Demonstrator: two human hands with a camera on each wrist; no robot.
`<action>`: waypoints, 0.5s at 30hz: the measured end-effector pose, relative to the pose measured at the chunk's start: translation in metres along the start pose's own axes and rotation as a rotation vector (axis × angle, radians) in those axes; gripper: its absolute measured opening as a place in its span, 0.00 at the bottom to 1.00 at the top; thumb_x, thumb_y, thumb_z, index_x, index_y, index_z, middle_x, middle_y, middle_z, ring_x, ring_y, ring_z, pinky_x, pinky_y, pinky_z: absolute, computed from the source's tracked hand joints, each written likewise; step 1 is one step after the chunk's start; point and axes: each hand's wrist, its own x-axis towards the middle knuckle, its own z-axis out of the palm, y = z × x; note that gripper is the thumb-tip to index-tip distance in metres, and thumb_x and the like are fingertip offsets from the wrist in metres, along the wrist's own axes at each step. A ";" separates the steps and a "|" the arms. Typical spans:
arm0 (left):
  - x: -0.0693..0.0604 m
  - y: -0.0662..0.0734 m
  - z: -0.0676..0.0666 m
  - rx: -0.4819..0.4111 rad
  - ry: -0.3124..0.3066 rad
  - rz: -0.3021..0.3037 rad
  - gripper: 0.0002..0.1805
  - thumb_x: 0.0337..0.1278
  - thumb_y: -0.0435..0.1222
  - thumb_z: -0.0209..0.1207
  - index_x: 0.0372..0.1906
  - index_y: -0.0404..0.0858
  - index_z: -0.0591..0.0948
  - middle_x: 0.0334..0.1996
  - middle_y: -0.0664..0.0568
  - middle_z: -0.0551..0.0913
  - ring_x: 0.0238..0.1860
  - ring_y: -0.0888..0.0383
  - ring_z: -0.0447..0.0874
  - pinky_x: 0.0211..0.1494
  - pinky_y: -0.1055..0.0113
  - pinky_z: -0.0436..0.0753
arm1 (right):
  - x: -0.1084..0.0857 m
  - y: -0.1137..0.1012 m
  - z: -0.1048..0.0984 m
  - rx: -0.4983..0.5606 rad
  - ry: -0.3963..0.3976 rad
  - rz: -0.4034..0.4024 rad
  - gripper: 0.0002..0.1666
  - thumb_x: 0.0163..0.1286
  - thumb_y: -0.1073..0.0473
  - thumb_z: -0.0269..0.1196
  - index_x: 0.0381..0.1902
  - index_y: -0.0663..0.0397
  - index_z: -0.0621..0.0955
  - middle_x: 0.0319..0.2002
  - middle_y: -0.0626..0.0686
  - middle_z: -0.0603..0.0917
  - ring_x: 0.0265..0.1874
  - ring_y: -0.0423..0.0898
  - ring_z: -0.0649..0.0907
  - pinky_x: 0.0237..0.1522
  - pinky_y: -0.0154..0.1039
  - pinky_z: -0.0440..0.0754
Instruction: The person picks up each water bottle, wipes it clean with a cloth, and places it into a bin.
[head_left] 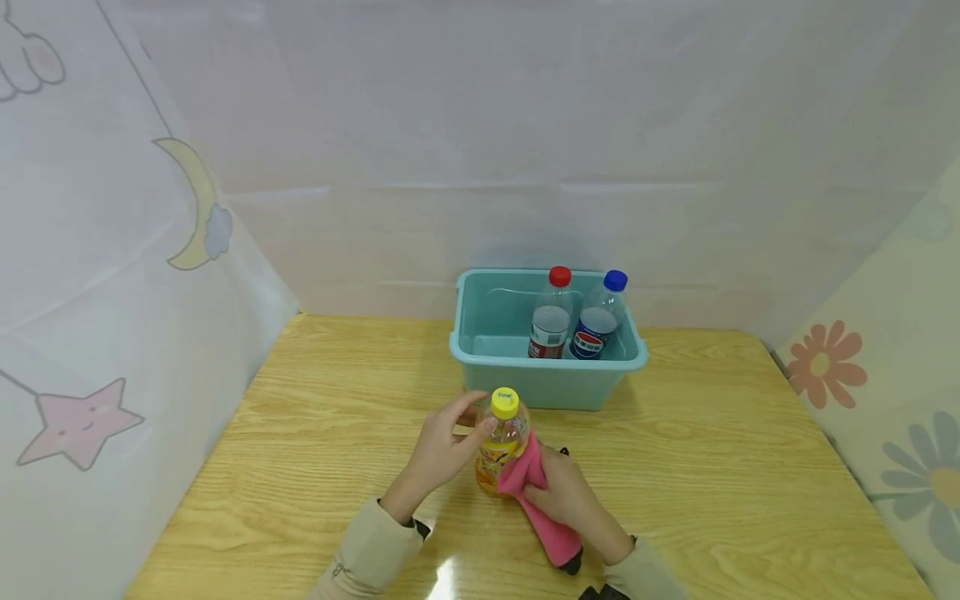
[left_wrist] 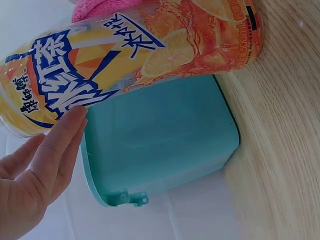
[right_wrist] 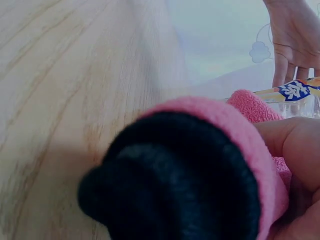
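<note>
A bottle of orange iced tea (head_left: pixel 495 454) with a yellow cap (head_left: pixel 505 402) stands on the wooden table in front of the teal bin. My left hand (head_left: pixel 444 446) is at its upper left side, thumb by the shoulder. In the left wrist view, the left fingers (left_wrist: pixel 60 145) look fairly straight, their tips at the label's edge. My right hand (head_left: pixel 561 492) grips a fuzzy pink cloth (head_left: pixel 551 533) with black ends, its upper part against the bottle's right side. In the right wrist view, the cloth's black end (right_wrist: pixel 170 180) fills the foreground.
Right behind the bottle is the teal bin (head_left: pixel 532 383). Inside its right half lean a red-capped bottle (head_left: pixel 551 321) and a blue-capped Pepsi bottle (head_left: pixel 597 321). White printed sheets (head_left: pixel 480 150) hang behind and at both sides of the wooden table (head_left: pixel 322 400).
</note>
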 end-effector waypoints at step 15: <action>-0.001 -0.001 0.003 -0.070 0.037 -0.072 0.18 0.56 0.35 0.59 0.52 0.35 0.77 0.37 0.44 0.80 0.38 0.52 0.80 0.33 0.71 0.82 | -0.011 0.002 -0.006 0.017 0.082 0.087 0.38 0.44 0.70 0.66 0.58 0.66 0.70 0.37 0.56 0.81 0.29 0.42 0.77 0.25 0.33 0.75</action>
